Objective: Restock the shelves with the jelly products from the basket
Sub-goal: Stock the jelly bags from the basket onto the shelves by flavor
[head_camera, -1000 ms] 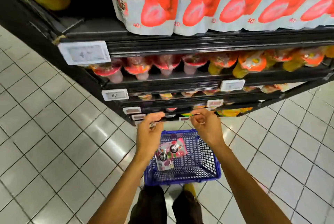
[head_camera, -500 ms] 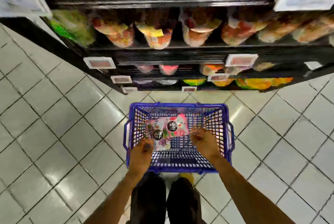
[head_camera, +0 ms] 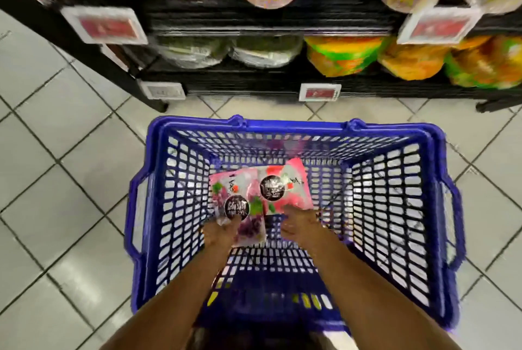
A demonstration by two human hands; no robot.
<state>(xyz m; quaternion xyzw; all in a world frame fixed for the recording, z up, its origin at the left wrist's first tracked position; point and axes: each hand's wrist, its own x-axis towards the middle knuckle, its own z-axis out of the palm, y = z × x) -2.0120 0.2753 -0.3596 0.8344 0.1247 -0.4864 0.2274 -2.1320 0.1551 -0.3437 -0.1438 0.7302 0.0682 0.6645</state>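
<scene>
One blue plastic basket (head_camera: 285, 129) stands on the tiled floor (head_camera: 56, 180) in front of the black shelves (head_camera: 254, 24), and both of the person's hands are down inside it. Two jelly packs lie on the basket's bottom, partly overlapping: a purple-fruit pack (head_camera: 240, 208) on the left and a pink pack (head_camera: 282, 188) on the right, each with one round black label. The left hand (head_camera: 219, 233) grips the near edge of the purple-fruit pack, fingers closed on it. The right hand (head_camera: 300, 225) touches the near edge of the pink pack; whether it has closed on the pack cannot be told. Two shelf levels show, blurred: rounded pink bags above, two dark green bags and several orange-and-green bags below. Four price tags show clearly, among them one red tag (head_camera: 319, 92) on the lowest rail.
</scene>
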